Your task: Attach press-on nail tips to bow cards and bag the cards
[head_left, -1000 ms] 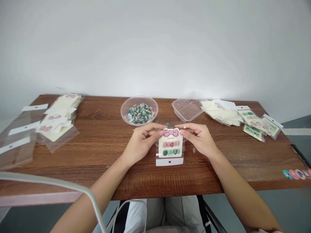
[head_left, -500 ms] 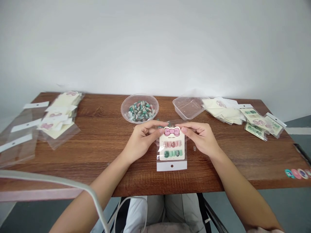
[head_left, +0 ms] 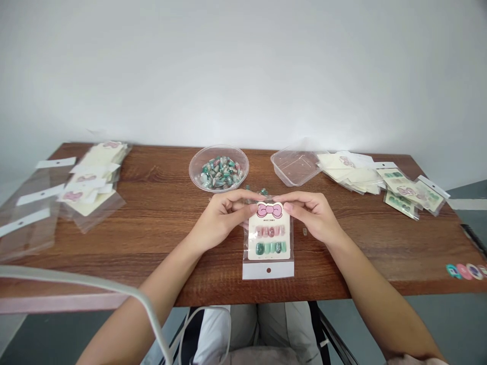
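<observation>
While my L grip (head_left: pixel 224 218) and R grip (head_left: pixel 314 215) are both pinched, thumb to fingers, on the bow-top card (head_left: pixel 269 239) at its far corners, that card lies approx. mid-table (head_left: pixel 152 228), nr the near edge. Done, AFAICT: pink row (head_left: pixel 271 231) & green row (head_left: pixel 267 248) are both on it, & its near end lines up w/ the white header of a transparent sleeve (head_left: pixel 249 270); I'd judge it's about fully in. Left: prob. the sleeve's far end under my fingers, can't tell if closed. More stock: card stack (head_left: pixel 99 162) nr the far L corner, flat sleeves (head_left: pixel 40 223) along the L edge, nail tips (head_left: pixel 222 172) in a bowl (head_left: pixel 193 170) nr the far edge. Around: plastic tray (head_left: pixel 292 170), pale card pile (head_left: pixel 344 172), filled packs (head_left: pixel 405 190) twd the R edge, round stickers (head_left: pixel 472 272) nr the near R corner. In the way: loose nail bits (head_left: pixel 263 191) just beyond the fingers, a tiny clear pc (head_left: pixel 305 231) beside the R grip, & a white cable (head_left: pixel 68 277) over the near edge at L.
</observation>
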{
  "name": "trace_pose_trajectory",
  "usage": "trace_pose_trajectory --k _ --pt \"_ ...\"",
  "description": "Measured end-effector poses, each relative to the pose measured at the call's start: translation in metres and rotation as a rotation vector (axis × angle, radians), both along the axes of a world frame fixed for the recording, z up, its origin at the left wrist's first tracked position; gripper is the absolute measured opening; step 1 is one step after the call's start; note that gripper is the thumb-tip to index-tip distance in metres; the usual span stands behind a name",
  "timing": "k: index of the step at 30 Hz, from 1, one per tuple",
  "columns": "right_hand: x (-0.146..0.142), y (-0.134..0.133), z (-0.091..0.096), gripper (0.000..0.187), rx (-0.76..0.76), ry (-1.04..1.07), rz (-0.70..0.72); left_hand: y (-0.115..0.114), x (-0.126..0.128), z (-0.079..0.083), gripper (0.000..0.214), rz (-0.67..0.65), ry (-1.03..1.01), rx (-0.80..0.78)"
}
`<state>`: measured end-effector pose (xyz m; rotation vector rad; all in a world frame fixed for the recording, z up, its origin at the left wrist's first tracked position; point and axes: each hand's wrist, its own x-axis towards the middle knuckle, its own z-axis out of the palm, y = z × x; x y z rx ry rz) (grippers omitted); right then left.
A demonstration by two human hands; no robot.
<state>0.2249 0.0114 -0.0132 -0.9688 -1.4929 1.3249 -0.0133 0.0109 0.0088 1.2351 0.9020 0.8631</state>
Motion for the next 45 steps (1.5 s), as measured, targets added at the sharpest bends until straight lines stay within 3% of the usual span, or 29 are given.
trace_pose_trajectory --k 19,29,41,45 --pt "0.012 0.0 0.004 0.017 0.033 0.007 0.105 -0.002 -0.002 0.004 0.023 -0.071 -0.027 -0.028" --pt "0.013 0.0 0.006 0.024 0.027 -0.002 0.145 -0.003 -0.001 0.011 0.018 -0.099 -0.02 -0.033" --pt "0.017 -0.003 0.007 0.021 0.051 -0.008 0.216 -0.006 -0.007 0.013 0.008 -0.21 -0.046 0.037" --pt "0.021 -0.003 0.005 0.026 0.05 -0.005 0.227 -0.005 -0.012 0.014 0.014 -0.261 -0.057 0.099"
